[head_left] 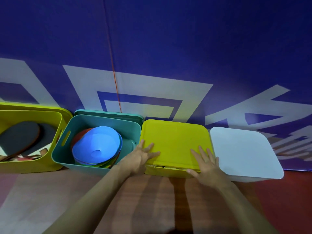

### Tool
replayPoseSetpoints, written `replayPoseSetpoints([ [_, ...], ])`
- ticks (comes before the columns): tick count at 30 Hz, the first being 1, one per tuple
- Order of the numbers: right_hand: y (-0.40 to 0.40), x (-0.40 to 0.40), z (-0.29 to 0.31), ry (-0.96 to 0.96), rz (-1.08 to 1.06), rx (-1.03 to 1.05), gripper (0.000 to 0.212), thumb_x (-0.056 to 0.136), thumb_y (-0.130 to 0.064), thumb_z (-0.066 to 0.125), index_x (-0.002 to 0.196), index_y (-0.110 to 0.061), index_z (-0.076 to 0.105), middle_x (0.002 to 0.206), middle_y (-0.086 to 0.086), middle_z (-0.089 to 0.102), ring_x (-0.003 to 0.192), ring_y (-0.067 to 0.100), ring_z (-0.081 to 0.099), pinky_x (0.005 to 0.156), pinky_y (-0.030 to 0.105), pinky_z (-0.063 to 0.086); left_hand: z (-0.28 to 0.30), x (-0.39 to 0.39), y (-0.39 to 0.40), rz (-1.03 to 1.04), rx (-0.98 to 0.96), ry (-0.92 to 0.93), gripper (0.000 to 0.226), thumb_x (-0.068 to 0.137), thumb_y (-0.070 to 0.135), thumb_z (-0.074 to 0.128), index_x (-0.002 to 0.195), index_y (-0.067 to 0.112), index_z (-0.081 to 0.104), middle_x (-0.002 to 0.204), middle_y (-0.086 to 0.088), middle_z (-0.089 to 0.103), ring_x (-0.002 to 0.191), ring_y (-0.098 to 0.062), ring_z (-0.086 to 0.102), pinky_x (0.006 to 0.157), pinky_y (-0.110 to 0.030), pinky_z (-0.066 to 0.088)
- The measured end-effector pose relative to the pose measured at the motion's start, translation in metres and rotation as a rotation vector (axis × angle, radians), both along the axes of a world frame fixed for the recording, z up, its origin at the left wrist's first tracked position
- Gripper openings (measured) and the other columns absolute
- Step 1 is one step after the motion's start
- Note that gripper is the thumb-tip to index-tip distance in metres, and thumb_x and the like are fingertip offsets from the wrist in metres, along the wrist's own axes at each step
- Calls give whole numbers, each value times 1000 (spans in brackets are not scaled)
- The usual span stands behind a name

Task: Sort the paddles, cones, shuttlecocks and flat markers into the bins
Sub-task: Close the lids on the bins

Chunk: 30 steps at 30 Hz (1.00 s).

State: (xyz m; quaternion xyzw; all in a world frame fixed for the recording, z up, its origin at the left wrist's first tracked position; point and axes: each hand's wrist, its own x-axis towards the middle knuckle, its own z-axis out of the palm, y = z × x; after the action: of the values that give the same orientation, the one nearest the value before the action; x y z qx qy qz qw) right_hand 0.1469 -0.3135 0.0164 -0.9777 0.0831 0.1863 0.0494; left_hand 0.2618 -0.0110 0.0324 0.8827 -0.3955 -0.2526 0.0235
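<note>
A yellow lid lies flat on the yellow bin, third from the left in the row, slightly raised at its near edge. The left hand and right hand press its near corners, fingers spread flat, holding nothing.

Blue flat markers stacked in teal bin; paddles in yellow bin.

My left hand and right hand are bare, with no gloves, rings or watch on them. My forearms are uncovered too, from wrist to the lower edge of view; no sleeve reaches them.
</note>
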Motion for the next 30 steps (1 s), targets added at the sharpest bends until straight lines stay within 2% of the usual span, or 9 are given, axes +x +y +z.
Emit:
replayPoseSetpoints([
  [4, 2, 1, -5, -11, 10, -22, 86, 88, -73, 44, 153, -47, -5, 165, -6, -16, 151, 28, -16, 120, 60, 8, -8, -7, 7, -46, -53, -17, 87, 91, 38, 63, 157, 37, 6, 158, 2, -19, 136, -30, -34, 115, -49, -15],
  [8, 3, -1, -2, -64, 7, -8, 83, 88, -73, 44, 154, -48, 1, 165, -10, -10, 152, 25, -13, 118, 57, 15, -28, -6, 9, 76, -179, -30, 67, 97, 52, 49, 154, 44, 14, 166, -6, -7, 148, -40, -18, 121, -60, 3],
  [13, -1, -4, -1, -147, 19, -38, 82, 79, -84, 23, 152, -47, 20, 165, -9, 10, 151, 25, 4, 109, 55, 26, -27, -3, 1, 116, -185, -39, 62, 101, 45, 47, 155, 42, 16, 166, -6, -4, 149, -40, -17, 121, -53, -1],
  [16, 0, -5, -2, -201, 55, -81, 77, 83, -76, 43, 150, -42, 30, 161, -3, 26, 147, 32, 22, 99, 58, 37, -30, -3, -1, 128, -184, -87, 69, 99, 45, 50, 155, 41, 11, 166, -7, -3, 150, -39, -10, 120, -50, -6],
  [18, 1, -5, -4, -201, 77, -111, 80, 81, -62, 64, 150, -41, 30, 160, -2, 28, 144, 34, 28, 95, 57, 41, -34, -1, -4, 115, -195, -131, 75, 94, 49, 52, 155, 43, 8, 166, -9, 0, 152, -38, -2, 123, -56, 4],
  [20, 1, -3, -3, -201, 58, -119, 83, 78, -49, 73, 150, -41, 32, 159, -1, 32, 142, 35, 31, 94, 56, 41, -36, 0, -5, 125, -203, -121, 78, 91, 55, 54, 154, 45, 8, 166, -8, 2, 151, -38, 0, 121, -57, 12],
  [23, -1, -1, -4, -217, 72, -162, 73, 83, -41, 71, 148, -38, 37, 157, 1, 38, 141, 38, 34, 96, 58, 37, -30, -2, -3, 221, -255, -12, 83, 88, 56, 62, 155, 43, 14, 166, -4, -2, 150, -36, -10, 122, -57, 7],
  [26, -2, -2, -4, -249, 107, -167, 66, 89, -39, 65, 149, -33, 37, 157, 1, 39, 142, 40, 33, 98, 60, 34, -26, -3, -2, 247, -314, -56, 82, 89, 53, 63, 155, 42, 15, 166, -4, -3, 150, -33, -10, 122, -56, 10],
  [30, 2, -4, 0, -274, 112, -165, 70, 84, -43, 73, 145, -31, 43, 153, 1, 45, 138, 40, 41, 94, 60, 40, -25, -4, -8, 302, -276, -138, 94, 83, 56, 68, 155, 44, 9, 166, -7, -5, 150, -35, -6, 121, -52, 11],
])
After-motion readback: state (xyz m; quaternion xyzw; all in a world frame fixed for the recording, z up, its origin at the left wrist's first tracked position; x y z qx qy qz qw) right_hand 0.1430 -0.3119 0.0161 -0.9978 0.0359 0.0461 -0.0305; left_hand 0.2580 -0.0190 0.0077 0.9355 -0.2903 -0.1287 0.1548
